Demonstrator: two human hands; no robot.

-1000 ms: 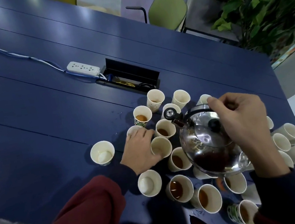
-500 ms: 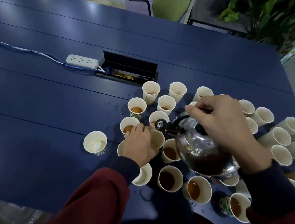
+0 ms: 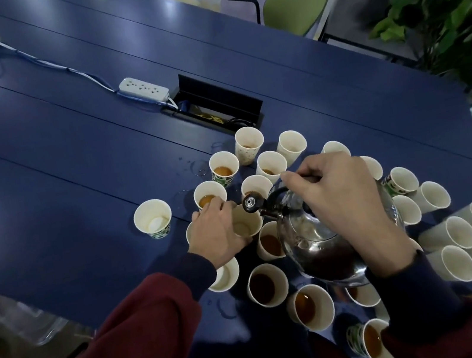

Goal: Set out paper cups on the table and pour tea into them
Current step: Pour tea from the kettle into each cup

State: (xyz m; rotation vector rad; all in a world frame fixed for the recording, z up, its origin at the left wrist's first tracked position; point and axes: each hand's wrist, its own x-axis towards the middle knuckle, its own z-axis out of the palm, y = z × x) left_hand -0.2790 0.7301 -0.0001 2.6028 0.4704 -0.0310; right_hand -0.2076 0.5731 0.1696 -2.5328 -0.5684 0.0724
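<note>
**Friend:** What are your hands doing?

**Me:** My left hand (image 3: 219,234) is wrapped around an empty paper cup (image 3: 245,224) to keep it steady on the blue desk (image 3: 54,165). My right hand (image 3: 340,192) is closed on the black handle of the shiny kettle (image 3: 318,246). The kettle is up in the air over the cups. Its spout (image 3: 253,204) hangs right above the rim of the cup I hold.

**Friend:** Is tea coming out?

**Me:** I can't see any stream. The cup looks dry inside, so I think I am just about to pour.

**Friend:** How much is done?

**Me:** The cups are all out, I think. Some have tea in them, like the dark full cup (image 3: 266,284) near me and the orange-looking one (image 3: 223,168) farther away. I count about nine or ten with tea.

**Friend:** And what is left?

**Me:** A lot! The bunch of white cups (image 3: 456,235) on my right looks empty. One lone cup (image 3: 154,219) on my left has no tea either, only something pale at the bottom. So I guess I am near the middle of the job.

**Friend:** Any mess?

**Me:** A few wet drops (image 3: 195,170) sit on the desk by the far cups.
</note>
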